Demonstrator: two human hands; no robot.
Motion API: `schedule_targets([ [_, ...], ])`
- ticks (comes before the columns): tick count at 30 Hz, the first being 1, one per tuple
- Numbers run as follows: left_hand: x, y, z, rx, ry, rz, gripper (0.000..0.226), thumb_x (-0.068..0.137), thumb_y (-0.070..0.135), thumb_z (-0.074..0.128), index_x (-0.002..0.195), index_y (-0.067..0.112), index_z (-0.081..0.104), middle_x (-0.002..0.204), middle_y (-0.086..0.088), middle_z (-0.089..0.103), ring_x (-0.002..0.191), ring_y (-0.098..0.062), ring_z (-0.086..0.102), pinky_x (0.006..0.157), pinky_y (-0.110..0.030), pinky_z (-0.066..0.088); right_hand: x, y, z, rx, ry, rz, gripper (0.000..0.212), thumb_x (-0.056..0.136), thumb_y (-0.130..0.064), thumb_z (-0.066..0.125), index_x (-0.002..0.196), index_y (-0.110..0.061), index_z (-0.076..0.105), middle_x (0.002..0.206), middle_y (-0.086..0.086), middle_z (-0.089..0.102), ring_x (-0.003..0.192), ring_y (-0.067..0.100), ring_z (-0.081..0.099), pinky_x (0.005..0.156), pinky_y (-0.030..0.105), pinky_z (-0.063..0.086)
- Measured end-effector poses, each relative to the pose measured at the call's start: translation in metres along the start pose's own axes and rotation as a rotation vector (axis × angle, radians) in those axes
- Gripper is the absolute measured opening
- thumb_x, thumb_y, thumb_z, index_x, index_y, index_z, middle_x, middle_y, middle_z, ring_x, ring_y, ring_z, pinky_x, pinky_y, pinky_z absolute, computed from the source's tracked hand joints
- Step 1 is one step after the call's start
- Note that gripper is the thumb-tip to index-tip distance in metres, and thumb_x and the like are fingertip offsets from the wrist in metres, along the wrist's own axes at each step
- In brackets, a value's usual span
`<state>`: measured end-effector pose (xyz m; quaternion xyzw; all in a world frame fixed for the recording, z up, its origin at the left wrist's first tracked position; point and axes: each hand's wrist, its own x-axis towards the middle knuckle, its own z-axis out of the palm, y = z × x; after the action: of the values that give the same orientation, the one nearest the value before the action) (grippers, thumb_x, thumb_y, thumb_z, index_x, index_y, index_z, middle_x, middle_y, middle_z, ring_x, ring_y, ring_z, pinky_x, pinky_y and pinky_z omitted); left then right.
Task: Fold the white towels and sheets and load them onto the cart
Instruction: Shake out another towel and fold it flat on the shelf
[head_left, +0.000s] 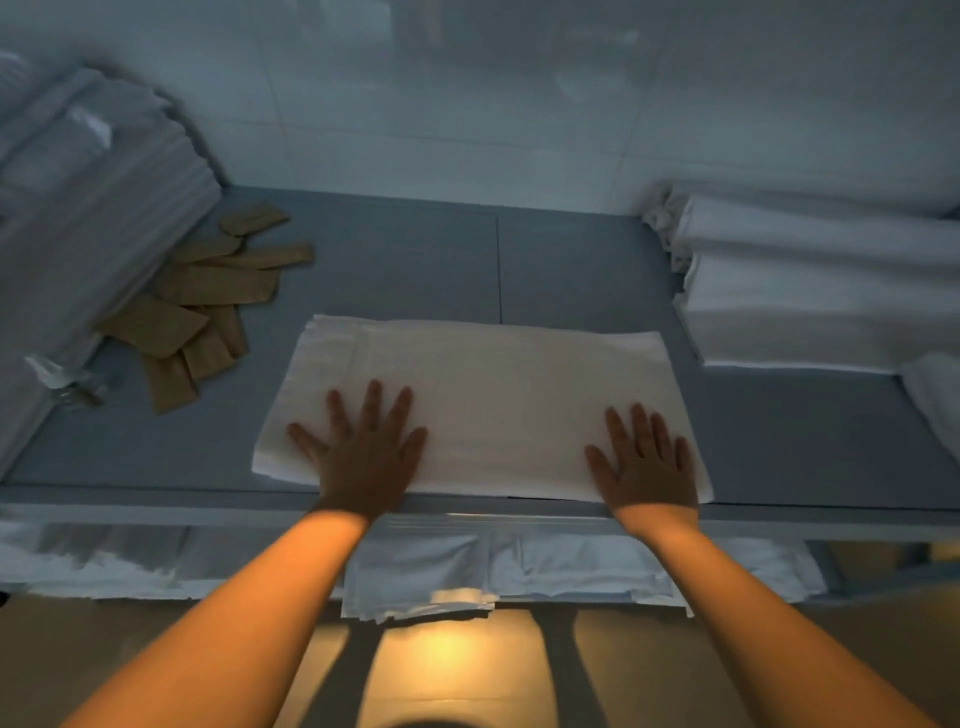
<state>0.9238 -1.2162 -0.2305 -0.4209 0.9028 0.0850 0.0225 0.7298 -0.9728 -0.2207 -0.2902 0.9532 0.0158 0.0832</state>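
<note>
The folded sheet (483, 405) is lying mid-frame on the tabletop (405, 260), both hands, left hand (363, 457) and right hand (647, 467), pressing flat with fingers spread, gripping nothing; smoothing evenly outward should be keeping edges square before stacking.

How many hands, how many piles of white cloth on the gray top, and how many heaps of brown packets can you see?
Hands: 2, the left hand and right hand, both flat on the folded sheet.
White cloth piles on the gray table: 3, the folded sheet, the left stack, the right stack.
Brown packets: 1 heap.
Total: 6.
</note>
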Motion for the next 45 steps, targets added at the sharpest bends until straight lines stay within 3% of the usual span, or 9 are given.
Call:
schedule_targets([
  [4, -0.013, 0.069, 0.004, 0.004, -0.003, 0.001, 0.053, 0.099, 0.037, 0.028, 0.151, 0.034, 0.018, 0.161, -0.007, 0.009, 0.145, -0.04, 0.002, 0.105, -0.075, 0.003, 0.004, 0.004, -0.01, 0.004, -0.063, -0.038, 0.064, 0.098, -0.055, 0.017, 0.152, -0.028, -0.005, 0.161, 0.004, -0.009, 0.148, 0.022, -0.008, 0.119, 0.044, -0.001],
  [9, -0.026, 0.155, 0.024, 0.021, -0.05, 0.184, 0.066, 0.086, 0.064, 0.015, 0.148, 0.045, 0.001, 0.161, -0.006, -0.004, 0.141, -0.049, -0.014, 0.093, -0.079, -0.016, 0.032, -0.005, -0.017, 0.0, 0.021, -0.316, 0.054, 0.103, -0.04, 0.024, 0.152, -0.027, 0.006, 0.161, 0.001, -0.001, 0.148, 0.015, -0.002, 0.118, 0.04, 0.0],
  [15, -0.005, 0.134, 0.027, 0.08, 0.06, 0.367, 0.069, 0.081, 0.073, 0.013, 0.146, 0.049, 0.015, 0.159, -0.002, 0.016, 0.143, -0.049, 0.003, 0.097, -0.078, -0.006, 0.082, 0.013, -0.024, -0.047, 0.033, -0.379, 0.058, 0.1, -0.05, 0.026, 0.152, -0.034, 0.006, 0.161, -0.002, -0.001, 0.148, 0.015, -0.002, 0.119, 0.041, 0.0],
  [21, 0.039, 0.092, 0.012, 0.206, -0.002, 0.727, 0.071, 0.073, 0.084, 0.001, 0.136, 0.059, -0.022, 0.158, 0.01, -0.015, 0.144, -0.038, -0.016, 0.102, -0.07, -0.015, 0.094, 0.014, -0.026, -0.137, 0.037, -0.622, 0.063, 0.096, -0.059, 0.021, 0.148, -0.039, -0.009, 0.16, -0.007, -0.009, 0.147, 0.012, -0.007, 0.119, 0.042, -0.004],
  [26, 0.075, 0.076, -0.005, 0.307, -0.089, 0.887, 0.076, 0.07, 0.088, 0.003, 0.133, 0.059, -0.028, 0.153, 0.018, -0.025, 0.14, -0.024, -0.028, 0.106, -0.064, -0.017, 0.075, 0.003, -0.009, -0.107, 0.115, -0.509, 0.063, 0.093, -0.065, 0.013, 0.146, -0.043, -0.012, 0.159, -0.009, -0.012, 0.147, 0.014, -0.013, 0.118, 0.045, -0.006],
  [29, 0.075, 0.08, -0.011, 0.293, -0.091, 0.805, 0.073, 0.081, 0.078, 0.013, 0.144, 0.051, -0.013, 0.158, 0.014, -0.013, 0.145, -0.024, -0.02, 0.109, -0.063, -0.013, 0.071, -0.008, -0.005, -0.099, 0.155, -0.406, 0.062, 0.094, -0.064, 0.015, 0.146, -0.043, -0.013, 0.16, -0.007, -0.008, 0.147, 0.017, -0.01, 0.118, 0.047, -0.003],
  [36, 0.024, 0.124, -0.001, 0.07, 0.009, 0.227, 0.061, 0.097, 0.036, 0.03, 0.151, 0.013, 0.016, 0.158, -0.019, 0.008, 0.146, -0.037, 0.002, 0.114, -0.054, -0.002, 0.059, -0.059, 0.002, 0.057, 0.197, -0.123, 0.065, 0.095, -0.06, 0.019, 0.152, -0.032, 0.005, 0.161, 0.006, 0.002, 0.147, 0.028, -0.001, 0.116, 0.054, -0.004],
  [40, 0.012, 0.129, 0.015, -0.1, 0.188, 0.183, 0.057, 0.096, 0.033, 0.035, 0.147, 0.006, 0.034, 0.152, -0.026, 0.024, 0.143, -0.041, 0.017, 0.115, -0.056, 0.007, 0.054, -0.087, 0.005, 0.171, 0.2, -0.002, 0.065, 0.096, -0.053, 0.029, 0.153, -0.025, 0.012, 0.16, 0.014, 0.004, 0.147, 0.035, -0.001, 0.114, 0.058, -0.007],
  [45, 0.038, 0.118, 0.023, -0.036, 0.162, 0.192, 0.066, 0.094, 0.044, 0.026, 0.152, 0.014, 0.015, 0.158, -0.02, 0.01, 0.147, -0.034, 0.003, 0.115, -0.049, -0.007, 0.071, -0.077, 0.0, 0.096, 0.114, -0.145, 0.062, 0.097, -0.055, 0.023, 0.152, -0.034, 0.002, 0.16, 0.012, -0.005, 0.147, 0.031, -0.008, 0.115, 0.055, -0.008],
])
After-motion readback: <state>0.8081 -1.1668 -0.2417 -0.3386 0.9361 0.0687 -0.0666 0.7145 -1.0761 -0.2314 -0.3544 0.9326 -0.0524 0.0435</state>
